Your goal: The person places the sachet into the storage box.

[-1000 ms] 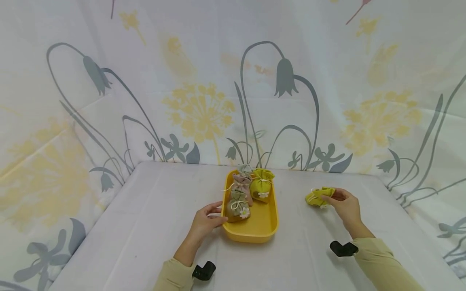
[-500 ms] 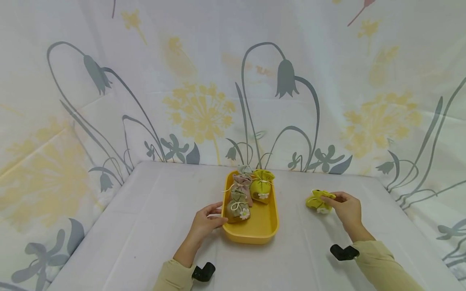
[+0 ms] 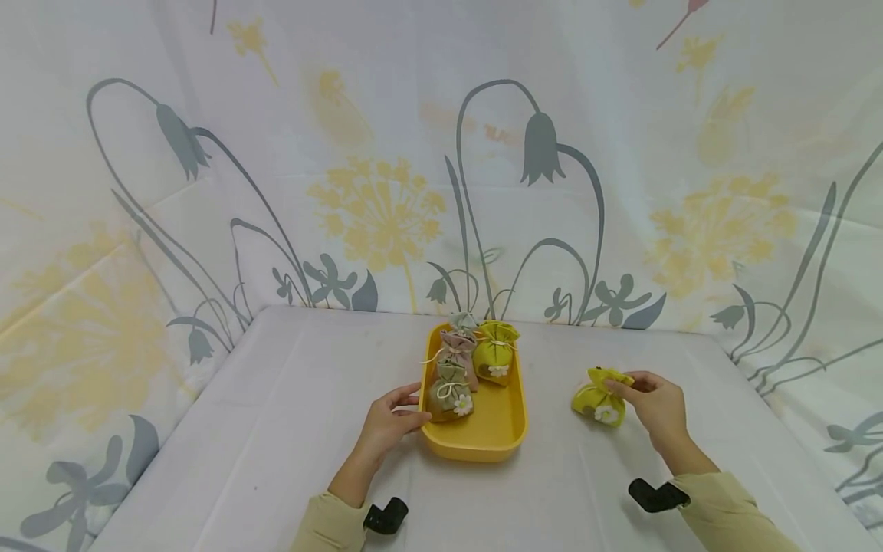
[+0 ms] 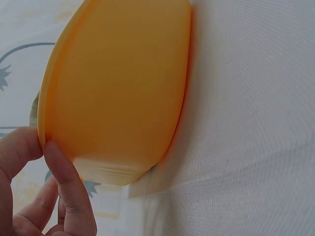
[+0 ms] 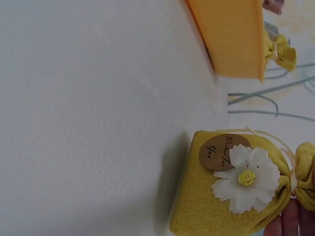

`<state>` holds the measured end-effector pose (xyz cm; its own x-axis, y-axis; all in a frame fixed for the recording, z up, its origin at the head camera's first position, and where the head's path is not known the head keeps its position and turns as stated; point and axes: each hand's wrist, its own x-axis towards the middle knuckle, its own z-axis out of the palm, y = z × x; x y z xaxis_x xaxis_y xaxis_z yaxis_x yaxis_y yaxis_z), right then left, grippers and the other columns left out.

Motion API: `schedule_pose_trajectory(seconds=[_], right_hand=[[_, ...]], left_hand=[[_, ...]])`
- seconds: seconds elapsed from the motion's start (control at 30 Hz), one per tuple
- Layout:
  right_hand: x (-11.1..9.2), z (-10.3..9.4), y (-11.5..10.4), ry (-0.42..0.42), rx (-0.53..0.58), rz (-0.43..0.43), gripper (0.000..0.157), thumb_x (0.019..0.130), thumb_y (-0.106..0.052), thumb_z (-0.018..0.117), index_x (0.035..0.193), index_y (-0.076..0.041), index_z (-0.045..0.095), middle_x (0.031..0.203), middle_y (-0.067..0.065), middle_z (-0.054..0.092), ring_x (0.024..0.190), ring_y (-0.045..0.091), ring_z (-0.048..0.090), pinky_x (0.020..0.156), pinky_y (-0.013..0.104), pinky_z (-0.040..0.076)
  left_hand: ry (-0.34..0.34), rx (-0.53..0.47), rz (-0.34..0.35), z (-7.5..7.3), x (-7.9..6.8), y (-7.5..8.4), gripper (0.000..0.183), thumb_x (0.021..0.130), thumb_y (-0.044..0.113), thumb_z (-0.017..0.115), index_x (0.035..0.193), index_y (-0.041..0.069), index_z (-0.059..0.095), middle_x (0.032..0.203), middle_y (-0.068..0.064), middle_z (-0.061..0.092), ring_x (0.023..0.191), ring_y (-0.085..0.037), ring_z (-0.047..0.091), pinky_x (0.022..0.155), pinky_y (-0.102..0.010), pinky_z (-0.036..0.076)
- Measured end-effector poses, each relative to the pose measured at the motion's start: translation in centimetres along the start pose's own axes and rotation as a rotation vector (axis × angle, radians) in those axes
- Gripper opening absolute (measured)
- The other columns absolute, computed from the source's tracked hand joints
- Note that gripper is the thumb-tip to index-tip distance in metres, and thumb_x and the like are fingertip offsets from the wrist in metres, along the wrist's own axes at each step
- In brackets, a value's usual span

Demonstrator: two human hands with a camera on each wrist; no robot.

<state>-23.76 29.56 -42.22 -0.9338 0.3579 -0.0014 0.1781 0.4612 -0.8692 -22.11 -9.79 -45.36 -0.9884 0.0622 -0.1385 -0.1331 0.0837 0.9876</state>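
My left hand (image 3: 393, 414) pinches the left rim of a yellow plastic tray (image 3: 500, 433); the left wrist view has thumb and finger on either side of the tray's edge (image 4: 43, 98). To the right of the tray, my right hand (image 3: 658, 406) grips a yellow-green drawstring pouch (image 3: 586, 400) by its gathered neck. This pouch carries a white cloth flower (image 5: 246, 178) and a brown oval tag (image 5: 216, 152) with lettering. Inside the tray sit a sage green pouch (image 3: 444, 395), a pinkish pouch (image 3: 461, 349), a pale pouch (image 3: 462, 320) behind it, and another yellow-green pouch (image 3: 491, 354).
A white cloth covers the table (image 3: 303, 368). Behind it hangs a curtain (image 3: 621, 115) printed with flowers. Black wrist devices (image 3: 386, 515) are worn at both sleeve cuffs.
The pouch in my right hand has turned from lying tilted to more upright, its flower now facing forward, and the hand has come slightly nearer. My left hand and the tray have stayed put.
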Motion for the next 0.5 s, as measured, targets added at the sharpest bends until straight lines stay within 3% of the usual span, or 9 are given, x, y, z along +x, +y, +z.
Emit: schedule_pose_trajectory(seconds=[0.13, 0.37, 0.5], right_hand=[[-0.8, 0.2, -0.6, -0.005, 0.018, 0.001, 0.051, 0.075, -0.039, 0.077, 0.103, 0.002, 0.065, 0.078, -0.008, 0.061, 0.079, 0.01, 0.049, 0.064, 0.023, 0.045], [-2.0, 0.5, -2.2, -0.019, 0.065, -0.023, 0.048, 0.075, -0.033, 0.078, 0.104, 0.003, 0.065, 0.076, -0.01, 0.061, 0.077, 0.008, 0.05, 0.064, 0.022, 0.046], [-2.6, 0.8, -3.1, -0.03, 0.11, -0.042, 0.046, 0.075, -0.03, 0.079, 0.102, 0.004, 0.065, 0.074, -0.01, 0.061, 0.075, 0.007, 0.05, 0.063, 0.019, 0.046]], left_hand=[[0.003, 0.001, -0.005, 0.0, 0.3, -0.4, 0.057, 0.078, 0.005, 0.074, 0.13, 0.0, 0.052, 0.108, -0.012, 0.054, 0.082, -0.014, 0.059, 0.071, -0.032, 0.055], [0.007, 0.007, -0.003, 0.3, -1.9, 2.6, 0.053, 0.08, 0.001, 0.07, 0.129, -0.004, 0.051, 0.107, -0.015, 0.054, 0.082, -0.014, 0.059, 0.074, -0.034, 0.055], [0.009, 0.01, -0.005, 0.3, -1.9, 2.6, 0.053, 0.08, 0.002, 0.069, 0.129, -0.004, 0.051, 0.108, -0.015, 0.054, 0.082, -0.014, 0.059, 0.075, -0.034, 0.055]])
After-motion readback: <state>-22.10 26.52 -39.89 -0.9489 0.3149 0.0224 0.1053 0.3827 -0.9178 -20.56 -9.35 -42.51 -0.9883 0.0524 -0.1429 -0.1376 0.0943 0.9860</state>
